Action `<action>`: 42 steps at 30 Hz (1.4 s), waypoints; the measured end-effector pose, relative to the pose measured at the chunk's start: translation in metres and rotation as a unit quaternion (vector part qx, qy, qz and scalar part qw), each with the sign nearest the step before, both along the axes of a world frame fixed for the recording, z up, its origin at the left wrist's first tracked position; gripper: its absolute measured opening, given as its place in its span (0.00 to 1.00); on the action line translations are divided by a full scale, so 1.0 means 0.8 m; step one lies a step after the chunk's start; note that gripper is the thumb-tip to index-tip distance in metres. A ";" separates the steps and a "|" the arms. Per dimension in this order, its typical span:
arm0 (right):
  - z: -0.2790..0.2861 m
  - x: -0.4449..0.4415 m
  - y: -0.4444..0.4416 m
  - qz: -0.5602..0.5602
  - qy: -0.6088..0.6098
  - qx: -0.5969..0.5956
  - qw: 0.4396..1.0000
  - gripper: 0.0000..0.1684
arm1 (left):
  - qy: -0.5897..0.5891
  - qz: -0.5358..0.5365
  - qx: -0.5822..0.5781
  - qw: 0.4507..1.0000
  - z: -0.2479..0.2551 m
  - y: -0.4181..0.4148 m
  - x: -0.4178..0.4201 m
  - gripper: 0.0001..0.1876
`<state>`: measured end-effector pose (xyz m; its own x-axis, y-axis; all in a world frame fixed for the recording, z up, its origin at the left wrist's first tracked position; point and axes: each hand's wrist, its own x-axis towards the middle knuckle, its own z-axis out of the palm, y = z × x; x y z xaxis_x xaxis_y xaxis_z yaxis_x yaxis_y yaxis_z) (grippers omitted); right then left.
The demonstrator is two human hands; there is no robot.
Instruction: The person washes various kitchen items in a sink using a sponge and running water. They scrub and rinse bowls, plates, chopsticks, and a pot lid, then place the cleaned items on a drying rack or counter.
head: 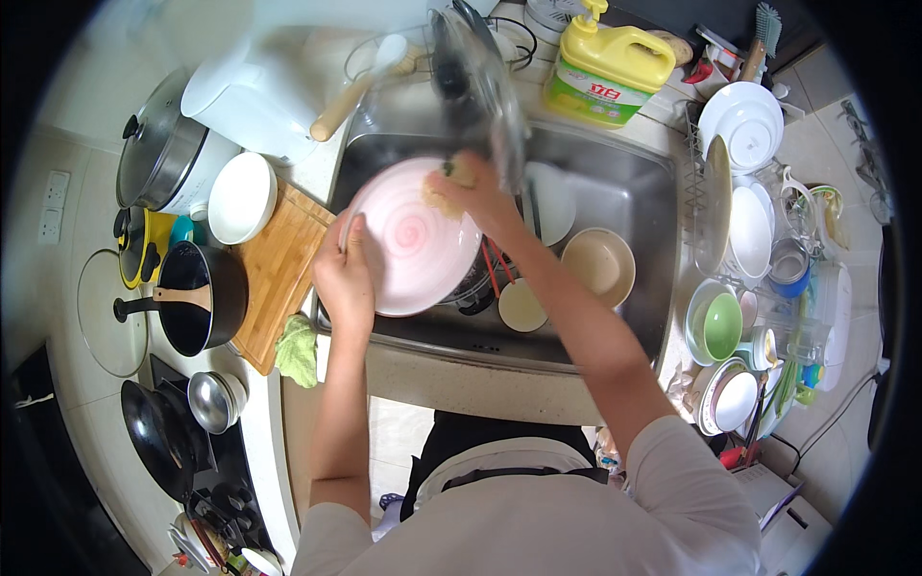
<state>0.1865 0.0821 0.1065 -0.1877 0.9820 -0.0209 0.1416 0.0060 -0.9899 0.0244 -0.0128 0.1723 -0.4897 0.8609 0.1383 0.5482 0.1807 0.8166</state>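
My left hand (344,282) grips the left rim of a pink and white swirled plate (410,266), thumb on its face, and holds it tilted over the stainless steel sink (634,173). A yellowish scrubbing sponge (441,200) is in my right hand (479,189), pressed against the plate's upper right; motion blurs both. In the sink, right of the plate, are a beige bowl (599,266), a small cream bowl (523,306) and a white dish (551,201). Red chopsticks (490,270) slant beside a dark pan, mostly hidden under the plate.
A glass lid (497,93) stands over the sink's back edge, near a wooden-handled brush (342,108) and a yellow detergent jug (605,72). Left are a cutting board (277,266), a white bowl (243,198) and a black saucepan (191,299). Dishes crowd a rack (691,165) at right.
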 end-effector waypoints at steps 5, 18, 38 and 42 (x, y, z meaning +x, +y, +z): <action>-0.054 -0.042 -0.079 -0.149 0.352 -0.317 0.868 0.21 | 0.066 0.058 0.142 0.986 -0.020 0.000 0.016 0.10; -0.213 -0.027 -0.076 0.229 -0.400 0.125 0.879 0.39 | 0.172 0.125 0.218 0.953 -0.037 -0.025 -0.028 0.10; -0.229 -0.029 -0.039 0.039 -0.153 -0.063 0.985 0.19 | 0.019 0.194 0.143 0.970 -0.058 -0.030 -0.037 0.14; -0.117 -0.003 -0.092 -0.141 0.278 -0.191 0.931 0.20 | -0.236 0.216 0.058 0.946 -0.085 -0.023 -0.009 0.20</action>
<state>0.1839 0.0086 0.0127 -0.0094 0.9347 -0.3554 -0.4512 -0.3212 -0.8327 0.0175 -0.0311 0.1040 -0.8235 0.5581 -0.1015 0.0136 0.1983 0.9800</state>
